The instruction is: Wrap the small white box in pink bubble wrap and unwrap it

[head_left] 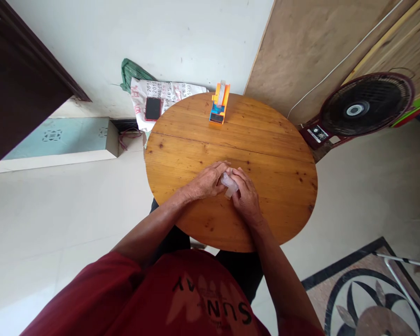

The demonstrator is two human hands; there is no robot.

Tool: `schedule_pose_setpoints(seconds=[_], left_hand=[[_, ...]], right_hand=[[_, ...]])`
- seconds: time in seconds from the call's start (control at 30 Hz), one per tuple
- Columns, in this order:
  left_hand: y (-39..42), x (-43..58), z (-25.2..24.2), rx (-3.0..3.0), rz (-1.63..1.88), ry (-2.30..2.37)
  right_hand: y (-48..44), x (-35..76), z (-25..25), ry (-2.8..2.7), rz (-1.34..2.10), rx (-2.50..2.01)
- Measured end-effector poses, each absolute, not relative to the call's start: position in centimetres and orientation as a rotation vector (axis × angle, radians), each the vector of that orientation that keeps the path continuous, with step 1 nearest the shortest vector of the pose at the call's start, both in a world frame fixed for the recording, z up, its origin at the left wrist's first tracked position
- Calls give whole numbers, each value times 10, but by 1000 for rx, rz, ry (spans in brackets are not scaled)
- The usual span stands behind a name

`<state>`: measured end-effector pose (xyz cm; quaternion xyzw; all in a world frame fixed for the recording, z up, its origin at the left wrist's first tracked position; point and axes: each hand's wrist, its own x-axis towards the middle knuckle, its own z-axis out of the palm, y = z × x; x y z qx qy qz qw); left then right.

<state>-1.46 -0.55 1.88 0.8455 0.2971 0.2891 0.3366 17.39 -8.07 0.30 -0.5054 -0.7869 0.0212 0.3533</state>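
Between both hands, over the near middle of the round wooden table (210, 219), is a small translucent whitish bundle (230, 181) that looks like crumpled clear plastic. A short flat strip of it points toward me. My left hand (210, 179) closes on its left side, fingers curled. From the right, my right hand (247, 195) wraps its fingers around the other side. The fingers partly cover the bundle, so its exact kind is hidden. Toward the table's far edge stands an orange and blue tape dispenser (221, 105) with a roll of clear tape, apart from both hands.
Left of the dispenser, a dark phone (153, 108) lies on a printed white sack (175, 91) beyond the table edge. A green bag (135, 72) leans on the wall. To the right stands a black fan (367, 105). A white metal frame (402, 280) is at lower right.
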Motion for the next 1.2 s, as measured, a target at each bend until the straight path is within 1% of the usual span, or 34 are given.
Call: schedule_pose_setpoints(seconds=[0.2,0.33,0.5,0.67,0.8,0.97,1.2], left_hand=[[-7,-11,23,2153,772,807],[-10,-10,24,1983,801,915],[-11,-15,26,1756,721,924],[-11,-18,34,1848,690,948],[-11,-18,34,1679,679,828],[-11,-17,33,1413,675,688],[-7,-19,30,1134,612,556]], right_hand=[[-78,174,2,-2025,76,-1278],[-78,175,3,-1984,115,-1298],[-84,173,9,-1796,444,-1416],[-86,169,15,-1577,715,-1477],[-83,166,17,-1473,828,-1436],[-81,164,19,-1421,831,-1442],[-81,168,18,-1368,926,-1432]])
